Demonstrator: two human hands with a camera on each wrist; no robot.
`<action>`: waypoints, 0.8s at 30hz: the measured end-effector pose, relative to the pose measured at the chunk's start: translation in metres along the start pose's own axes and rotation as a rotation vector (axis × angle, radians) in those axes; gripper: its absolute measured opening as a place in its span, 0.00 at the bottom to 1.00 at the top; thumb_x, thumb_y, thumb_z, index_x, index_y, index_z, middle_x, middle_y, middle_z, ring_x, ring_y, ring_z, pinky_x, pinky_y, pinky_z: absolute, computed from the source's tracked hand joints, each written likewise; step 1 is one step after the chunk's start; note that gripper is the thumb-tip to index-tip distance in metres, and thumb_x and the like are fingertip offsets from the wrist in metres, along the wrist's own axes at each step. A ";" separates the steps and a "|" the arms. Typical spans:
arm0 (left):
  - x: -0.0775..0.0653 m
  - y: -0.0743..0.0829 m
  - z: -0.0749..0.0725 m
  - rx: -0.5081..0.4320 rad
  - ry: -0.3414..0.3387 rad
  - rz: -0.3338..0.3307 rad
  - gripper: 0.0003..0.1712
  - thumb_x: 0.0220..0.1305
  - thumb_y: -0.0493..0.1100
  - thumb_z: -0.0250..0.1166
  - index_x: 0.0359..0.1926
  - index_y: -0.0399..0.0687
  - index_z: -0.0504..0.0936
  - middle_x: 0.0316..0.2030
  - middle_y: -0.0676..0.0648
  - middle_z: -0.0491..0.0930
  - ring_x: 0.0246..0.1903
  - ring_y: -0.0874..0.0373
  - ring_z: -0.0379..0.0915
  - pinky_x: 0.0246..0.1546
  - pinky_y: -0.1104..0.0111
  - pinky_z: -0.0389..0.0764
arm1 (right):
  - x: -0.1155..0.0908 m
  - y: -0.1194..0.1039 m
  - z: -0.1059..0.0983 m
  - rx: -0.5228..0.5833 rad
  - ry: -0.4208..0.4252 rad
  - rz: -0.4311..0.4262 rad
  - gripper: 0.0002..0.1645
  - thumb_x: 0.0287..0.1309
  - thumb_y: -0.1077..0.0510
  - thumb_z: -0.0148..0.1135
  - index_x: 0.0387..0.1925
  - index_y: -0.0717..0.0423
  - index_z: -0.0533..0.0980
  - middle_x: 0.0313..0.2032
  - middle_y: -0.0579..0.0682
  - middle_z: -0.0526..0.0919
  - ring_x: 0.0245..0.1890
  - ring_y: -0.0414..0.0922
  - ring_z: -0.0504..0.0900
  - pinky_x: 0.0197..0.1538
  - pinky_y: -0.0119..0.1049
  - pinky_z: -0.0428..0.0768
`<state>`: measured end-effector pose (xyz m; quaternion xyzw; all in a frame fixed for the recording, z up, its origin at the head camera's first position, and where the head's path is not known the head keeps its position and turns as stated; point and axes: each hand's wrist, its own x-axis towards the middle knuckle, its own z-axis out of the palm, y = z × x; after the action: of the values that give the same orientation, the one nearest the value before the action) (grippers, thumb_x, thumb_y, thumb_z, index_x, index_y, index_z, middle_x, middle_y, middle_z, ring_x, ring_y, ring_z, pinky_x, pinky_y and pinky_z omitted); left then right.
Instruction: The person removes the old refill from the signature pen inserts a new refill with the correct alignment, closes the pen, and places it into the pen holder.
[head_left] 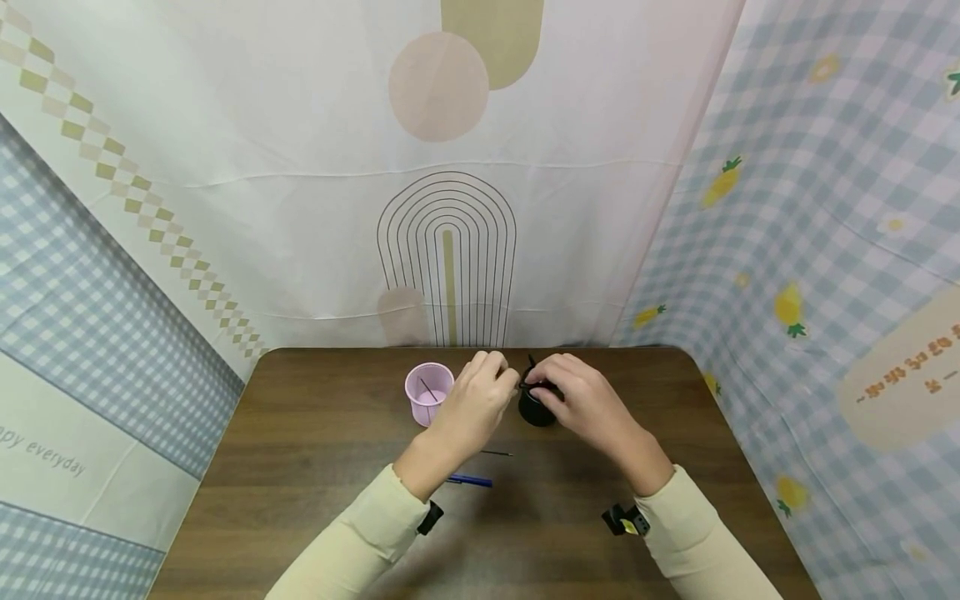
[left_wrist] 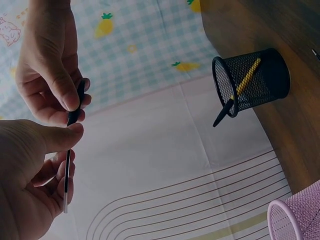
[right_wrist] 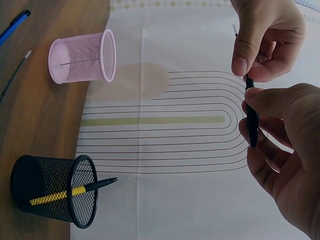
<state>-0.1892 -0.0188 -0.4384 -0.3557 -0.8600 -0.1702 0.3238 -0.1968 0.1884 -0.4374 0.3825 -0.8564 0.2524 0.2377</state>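
Held up over the far part of the table, my left hand (head_left: 477, 396) pinches a thin dark pen refill (left_wrist: 67, 175) between thumb and fingers. One end of the refill, pale and clear, sticks out past that hand. Close beside it, my right hand (head_left: 588, 400) grips a black pen barrel (right_wrist: 252, 120) with thumb and fingertips. Refill and barrel are in line, meeting between the two hands. Behind the right hand in the head view stands a black mesh pen holder (right_wrist: 45, 187) with a yellow and black pen (right_wrist: 77, 191) leaning in it.
A pink mesh pen holder (head_left: 429, 383) stands to the left of the black one, with a thin dark rod (right_wrist: 80, 62) inside. On the wooden table (head_left: 300, 483) lie a blue pen (head_left: 474, 481) and another refill (head_left: 498, 453). Patterned cloth (head_left: 570, 250) hangs behind the table.
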 end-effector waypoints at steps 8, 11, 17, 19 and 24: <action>-0.001 -0.003 -0.003 -0.033 0.001 -0.005 0.20 0.55 0.38 0.79 0.47 0.41 0.82 0.41 0.45 0.78 0.42 0.50 0.75 0.43 0.62 0.80 | -0.001 0.000 -0.003 -0.007 -0.007 0.010 0.13 0.53 0.66 0.77 0.39 0.54 0.82 0.41 0.47 0.86 0.41 0.44 0.83 0.42 0.40 0.83; -0.004 -0.008 -0.005 -0.071 0.016 -0.009 0.25 0.55 0.38 0.80 0.52 0.38 0.82 0.45 0.42 0.79 0.45 0.48 0.76 0.48 0.63 0.82 | -0.002 0.001 -0.005 -0.014 -0.009 0.022 0.14 0.52 0.66 0.77 0.40 0.54 0.83 0.42 0.47 0.86 0.42 0.44 0.84 0.43 0.40 0.84; -0.013 -0.019 -0.009 -0.173 0.064 -0.022 0.25 0.54 0.37 0.80 0.52 0.37 0.82 0.46 0.42 0.79 0.47 0.48 0.77 0.49 0.63 0.83 | -0.005 0.004 -0.007 -0.018 -0.011 0.026 0.14 0.52 0.66 0.77 0.40 0.53 0.82 0.43 0.47 0.86 0.44 0.44 0.84 0.44 0.41 0.85; -0.017 -0.022 -0.010 -0.205 0.080 -0.025 0.24 0.54 0.37 0.80 0.51 0.37 0.82 0.45 0.42 0.79 0.47 0.49 0.78 0.49 0.63 0.83 | -0.006 0.005 -0.007 -0.016 -0.011 0.022 0.14 0.53 0.65 0.77 0.40 0.53 0.83 0.43 0.47 0.86 0.44 0.44 0.84 0.44 0.41 0.85; -0.022 -0.026 -0.010 -0.266 0.108 -0.036 0.21 0.54 0.36 0.79 0.49 0.39 0.83 0.43 0.44 0.81 0.45 0.50 0.80 0.48 0.64 0.83 | -0.008 0.008 -0.007 -0.017 -0.004 0.018 0.13 0.53 0.64 0.77 0.40 0.54 0.83 0.43 0.46 0.87 0.43 0.44 0.84 0.43 0.40 0.84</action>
<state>-0.1923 -0.0530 -0.4475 -0.3703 -0.8175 -0.3074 0.3164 -0.1966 0.2013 -0.4384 0.3735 -0.8624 0.2464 0.2368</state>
